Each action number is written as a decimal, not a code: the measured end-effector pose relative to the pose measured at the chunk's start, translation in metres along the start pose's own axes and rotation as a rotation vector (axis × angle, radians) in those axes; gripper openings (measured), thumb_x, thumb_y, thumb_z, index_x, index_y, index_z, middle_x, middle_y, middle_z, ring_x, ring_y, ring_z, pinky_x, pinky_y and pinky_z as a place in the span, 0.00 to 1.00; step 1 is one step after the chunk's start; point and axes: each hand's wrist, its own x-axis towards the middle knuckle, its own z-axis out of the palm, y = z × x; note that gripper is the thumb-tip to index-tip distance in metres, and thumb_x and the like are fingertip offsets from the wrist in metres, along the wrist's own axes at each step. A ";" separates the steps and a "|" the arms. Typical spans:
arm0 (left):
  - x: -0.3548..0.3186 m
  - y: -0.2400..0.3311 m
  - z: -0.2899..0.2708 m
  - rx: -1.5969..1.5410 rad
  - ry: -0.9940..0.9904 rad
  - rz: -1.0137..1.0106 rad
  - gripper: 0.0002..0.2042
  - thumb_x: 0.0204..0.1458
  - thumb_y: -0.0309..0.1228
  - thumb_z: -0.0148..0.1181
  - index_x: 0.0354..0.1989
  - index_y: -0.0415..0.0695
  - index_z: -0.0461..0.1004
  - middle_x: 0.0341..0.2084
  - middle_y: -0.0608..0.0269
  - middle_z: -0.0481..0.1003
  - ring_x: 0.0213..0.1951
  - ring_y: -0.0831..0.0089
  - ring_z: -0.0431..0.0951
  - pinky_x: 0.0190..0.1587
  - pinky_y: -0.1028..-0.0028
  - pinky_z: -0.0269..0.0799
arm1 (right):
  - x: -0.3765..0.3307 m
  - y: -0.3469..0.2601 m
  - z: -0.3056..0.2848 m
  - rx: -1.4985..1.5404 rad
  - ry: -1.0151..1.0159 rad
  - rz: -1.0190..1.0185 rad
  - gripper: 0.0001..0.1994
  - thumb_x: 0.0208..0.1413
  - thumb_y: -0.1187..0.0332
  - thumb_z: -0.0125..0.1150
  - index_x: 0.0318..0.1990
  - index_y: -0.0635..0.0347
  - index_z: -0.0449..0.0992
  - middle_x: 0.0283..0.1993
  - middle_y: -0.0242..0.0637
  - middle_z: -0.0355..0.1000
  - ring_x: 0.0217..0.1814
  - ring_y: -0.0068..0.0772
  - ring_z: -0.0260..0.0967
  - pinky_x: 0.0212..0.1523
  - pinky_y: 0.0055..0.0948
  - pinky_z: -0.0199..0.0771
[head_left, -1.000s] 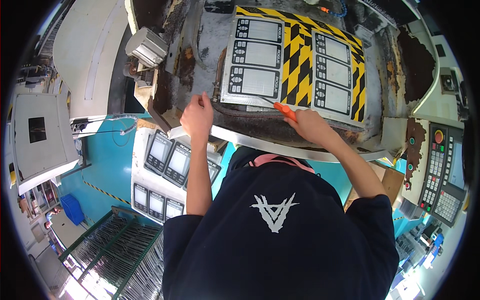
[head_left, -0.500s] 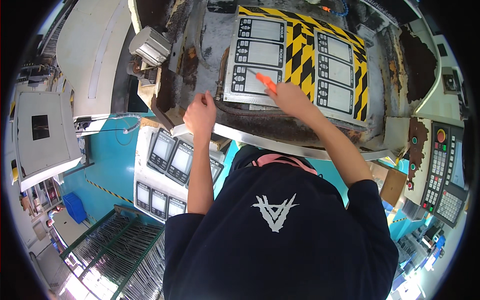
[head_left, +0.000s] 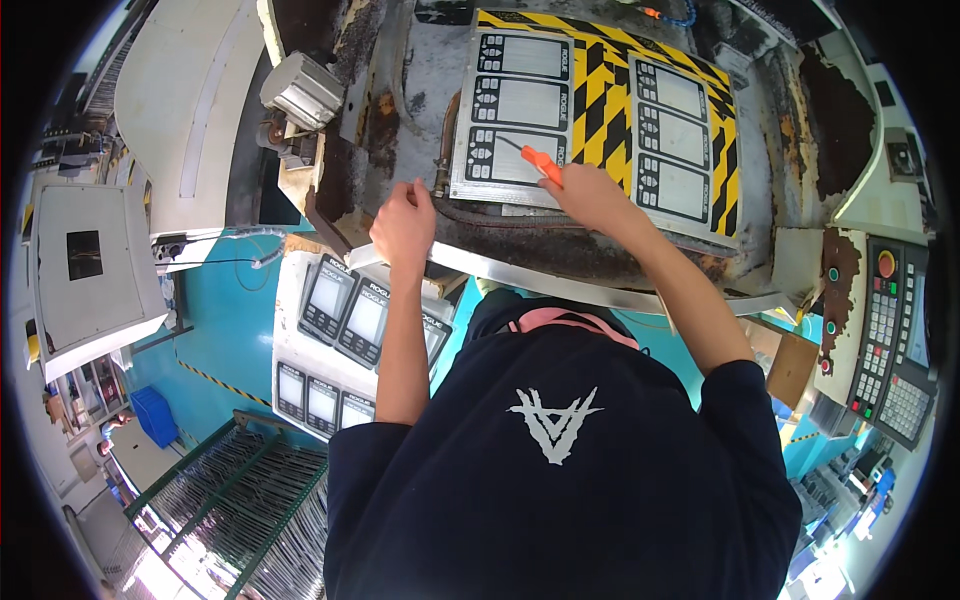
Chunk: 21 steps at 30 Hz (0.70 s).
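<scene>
Head view: nearest me is my dark cloth shirt (head_left: 565, 500), and just past it runs the pale metal lip (head_left: 510, 267) of the machine, bowed by the lens. Between my two forearms that lip lies open. My left hand (head_left: 403, 225) is over its left stretch, pointing away from me, fingers curled closed in a loose fist near a brown hose (head_left: 447, 150); I cannot tell whether it rests on the metal. My right arm comes in from the lower right, elbow bent, and my right hand (head_left: 592, 195) grips an orange-handled tool (head_left: 541, 163), its thin shaft slanting up and left over the lowest panel (head_left: 515, 157) of the left column. I cannot tell whether the tip touches. All three panels there are flat rectangles, black-bordered with pale centres, on a pale sheet (head_left: 466, 190) near the front. Yellow-and-black striped tape (head_left: 603, 110) fills the strip between them and the right-hand panels (head_left: 672, 138). Past the tape's right border there is free room on the grey, rust-stained bed (head_left: 765, 150). Farther left stands a faceted metal cylinder (head_left: 303, 92), and beyond it a long, smooth, pale slab (head_left: 160, 130)
</scene>
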 end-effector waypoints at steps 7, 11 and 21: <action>-0.001 -0.003 0.001 0.013 0.003 0.003 0.20 0.62 0.51 0.49 0.34 0.50 0.80 0.29 0.57 0.82 0.35 0.49 0.82 0.38 0.54 0.75 | -0.031 -0.017 -0.005 -0.072 0.004 -0.081 0.24 0.65 0.52 0.53 0.32 0.70 0.78 0.29 0.57 0.76 0.33 0.60 0.76 0.37 0.52 0.76; 0.000 0.001 -0.001 0.028 -0.010 0.008 0.19 0.62 0.51 0.49 0.34 0.50 0.80 0.28 0.58 0.82 0.35 0.49 0.82 0.38 0.54 0.75 | -0.020 -0.007 -0.010 -0.018 0.014 0.046 0.25 0.65 0.50 0.54 0.31 0.69 0.77 0.29 0.58 0.75 0.33 0.62 0.75 0.37 0.52 0.75; 0.000 -0.002 0.001 0.010 -0.001 0.025 0.19 0.62 0.51 0.48 0.34 0.50 0.79 0.28 0.57 0.82 0.34 0.48 0.81 0.38 0.53 0.75 | -0.045 -0.022 -0.007 -0.074 -0.081 -0.101 0.23 0.64 0.53 0.56 0.32 0.69 0.78 0.27 0.55 0.76 0.31 0.60 0.76 0.35 0.52 0.76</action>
